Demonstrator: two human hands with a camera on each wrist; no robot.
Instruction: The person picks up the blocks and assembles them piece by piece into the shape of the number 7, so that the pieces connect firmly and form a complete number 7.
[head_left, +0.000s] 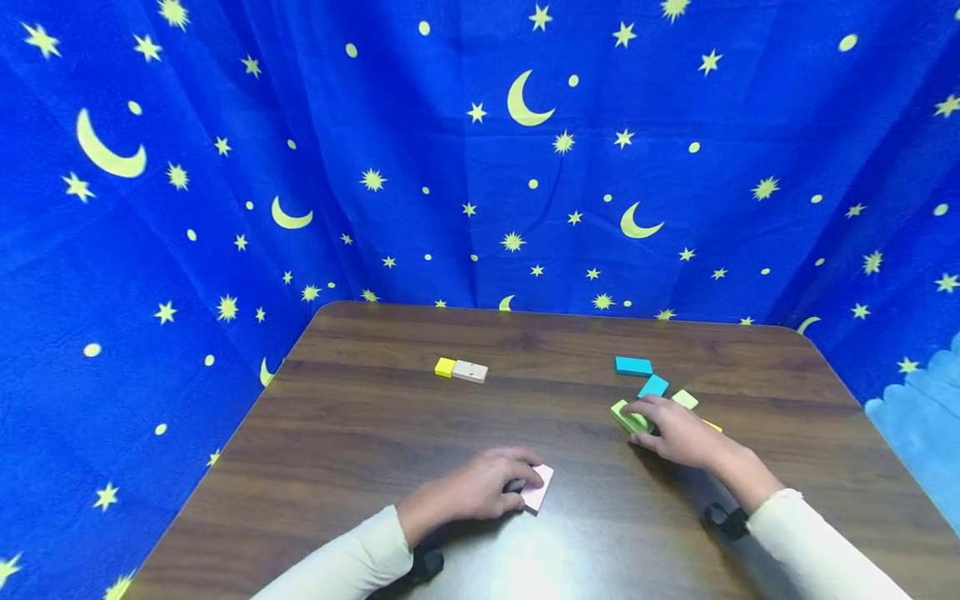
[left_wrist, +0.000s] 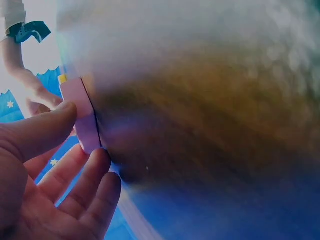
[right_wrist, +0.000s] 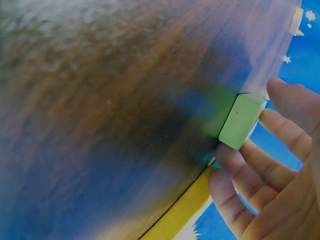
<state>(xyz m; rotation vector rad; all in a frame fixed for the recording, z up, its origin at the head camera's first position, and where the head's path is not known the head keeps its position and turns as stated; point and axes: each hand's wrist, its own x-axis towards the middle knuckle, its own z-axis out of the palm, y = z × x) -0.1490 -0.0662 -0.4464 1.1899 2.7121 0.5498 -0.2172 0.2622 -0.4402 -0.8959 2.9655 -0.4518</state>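
My left hand (head_left: 487, 483) is low over the middle of the table, pinching a pale pink rectangular block (head_left: 537, 489). In the left wrist view the thumb presses the face of the pink block (left_wrist: 80, 112), and the fingers lie behind and under it. Further right, my right hand (head_left: 678, 429) holds a green block (head_left: 622, 412), its fingers curled over the top. The right wrist view shows the green block (right_wrist: 242, 120) standing by the fingertips. Close by the right hand lie a yellow block (right_wrist: 182, 210), partly hidden, and a pale green block (head_left: 685, 399).
Behind the right hand lie a blue block (head_left: 633, 366) and a second blue block (head_left: 653, 386). Far left of centre, a small yellow block (head_left: 445, 367) sits against a whitish block (head_left: 470, 372). A blue star-patterned curtain (head_left: 420, 208) hangs behind the wooden table (head_left: 337, 433).
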